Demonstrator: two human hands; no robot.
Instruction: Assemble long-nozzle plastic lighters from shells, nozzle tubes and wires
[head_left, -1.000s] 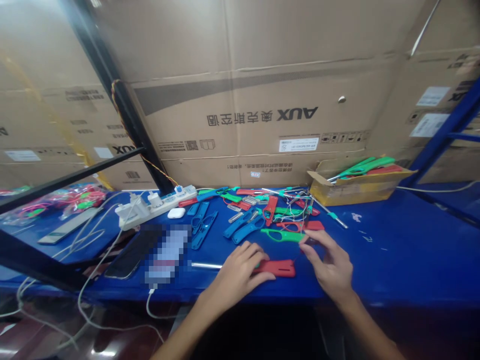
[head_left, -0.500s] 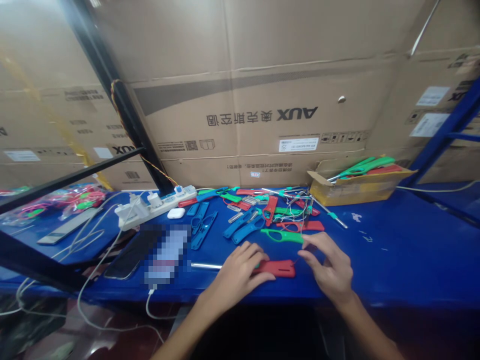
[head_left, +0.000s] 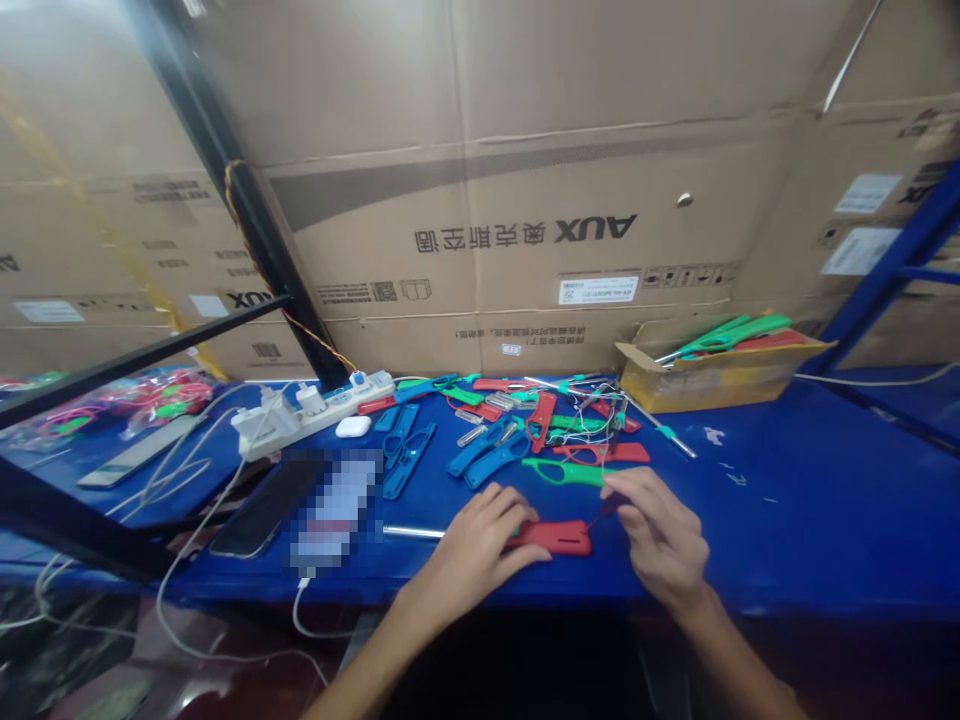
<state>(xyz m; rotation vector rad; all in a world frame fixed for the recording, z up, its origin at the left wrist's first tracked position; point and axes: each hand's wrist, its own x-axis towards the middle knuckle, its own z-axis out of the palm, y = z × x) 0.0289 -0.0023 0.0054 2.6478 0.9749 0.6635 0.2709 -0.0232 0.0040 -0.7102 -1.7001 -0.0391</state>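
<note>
My left hand (head_left: 487,535) is closed over a red long-reach lighter (head_left: 559,537), holding it down on the blue tabletop. The lighter's metal tube (head_left: 414,532) sticks out to the left from under this hand. At the lighter's right end, my right hand (head_left: 664,540) pinches a small dark piece (head_left: 606,507) between thumb and fingers. A thin line joins this piece to the casing end; its exact kind is too small to tell. Just beyond the fingers lies a green lighter casing half (head_left: 570,472).
Behind lies a pile of blue casing halves (head_left: 409,460), red and green ones, metal tubes and wires (head_left: 592,400). A cardboard box (head_left: 720,385) holds lighters. Left are a power strip (head_left: 337,403), a white earbud case (head_left: 353,427), phones (head_left: 259,510) and cables. Large cartons (head_left: 525,100) stand behind.
The fingers of my right hand have curled in slightly, and the small dark piece now shows more clearly beside the lighter's end. My left hand and the red lighter stay in place.
</note>
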